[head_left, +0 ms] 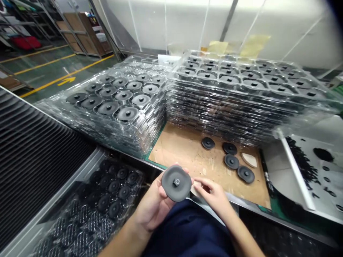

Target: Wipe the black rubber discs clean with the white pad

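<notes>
My left hand (154, 207) grips a black rubber-like disc (174, 192) with rounded sides and a short stub at its centre. The disc's stub side faces up toward me, above my lap. My right hand (215, 198) is at the disc's right edge, thumb and fingers closed on a pale flat piece (196, 190), mostly hidden by the fingers. Beyond my hands, on a brown board (177, 150), lie several similar discs (232, 161) and a pale wedge-shaped piece (249, 160).
Stacked clear plastic trays (150, 128) holding discs stand at the back left, with a taller tray stack (214, 103) behind the board. A white bin (297, 171) with black scraps is at right. Below left sits another disc-filled tray (135, 192), beside a black ribbed surface (32, 153).
</notes>
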### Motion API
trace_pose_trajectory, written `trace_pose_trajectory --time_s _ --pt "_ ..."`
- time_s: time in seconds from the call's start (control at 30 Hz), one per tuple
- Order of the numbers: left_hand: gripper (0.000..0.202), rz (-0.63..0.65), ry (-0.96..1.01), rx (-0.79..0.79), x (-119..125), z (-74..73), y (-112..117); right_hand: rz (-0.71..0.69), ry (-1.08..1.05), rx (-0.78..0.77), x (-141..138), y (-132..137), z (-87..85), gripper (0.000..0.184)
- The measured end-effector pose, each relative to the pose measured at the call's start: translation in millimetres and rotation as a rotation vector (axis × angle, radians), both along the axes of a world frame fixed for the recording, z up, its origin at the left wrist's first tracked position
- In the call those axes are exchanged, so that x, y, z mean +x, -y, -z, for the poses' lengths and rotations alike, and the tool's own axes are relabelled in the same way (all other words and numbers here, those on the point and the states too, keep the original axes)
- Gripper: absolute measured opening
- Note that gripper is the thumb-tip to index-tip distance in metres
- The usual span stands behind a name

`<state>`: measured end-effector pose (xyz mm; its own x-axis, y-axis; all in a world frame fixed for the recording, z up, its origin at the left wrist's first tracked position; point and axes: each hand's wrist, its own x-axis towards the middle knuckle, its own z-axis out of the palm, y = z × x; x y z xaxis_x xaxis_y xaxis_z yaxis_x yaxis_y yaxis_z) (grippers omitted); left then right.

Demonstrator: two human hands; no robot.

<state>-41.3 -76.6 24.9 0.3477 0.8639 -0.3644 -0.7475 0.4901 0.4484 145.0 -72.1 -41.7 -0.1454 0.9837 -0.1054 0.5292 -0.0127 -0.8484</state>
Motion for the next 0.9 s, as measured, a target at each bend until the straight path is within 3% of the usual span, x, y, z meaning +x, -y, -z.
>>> trace_pose_trajectory --time_s 0.17,0.3,0.4,0.5,0.57,0.63,0.7,0.8,0.9 --pt "0.043 -0.014 -0.030 0.007 1.7 6.6 -23.7 0.082 -0.001 -0.021 9.4 -26.2 -8.7 0.030" --pt "0.058 -0.027 -0.068 -0.014 3.5 21.6 -45.3 0.147 -0.061 -0.012 5.6 -42.7 -38.7 0.027" --pt "0.064 -0.015 -0.138 -0.065 9.6 30.7 -58.4 0.178 -0.195 0.151 -10.6 -54.9 -68.8 0.020" --pt "0.058 0.028 -0.160 -0.094 16.0 34.9 -68.7 0.004 -0.203 0.386 -27.7 -67.9 -88.8 0.025" --pt "0.053 0.028 -0.168 -0.116 18.6 35.7 -74.3 -0.165 -0.151 0.372 -32.6 -75.4 -93.7 0.024" --pt "0.054 0.000 -0.196 -0.135 21.3 35.2 -78.5 -0.260 -0.085 0.262 -33.0 -82.3 -93.5 0.021" --pt "0.059 0.006 -0.211 -0.130 25.3 33.2 -81.1 -0.243 -0.048 0.239 -32.6 -88.8 -90.8 0.020" --pt "0.056 0.058 -0.198 -0.128 31.1 30.1 -83.5 -0.121 -0.082 0.377 -30.8 -94.3 -87.0 0.024" --pt "0.055 0.087 -0.159 -0.149 32.5 31.6 -85.8 -0.218 -0.165 0.302 -16.9 -89.8 -88.1 0.022"
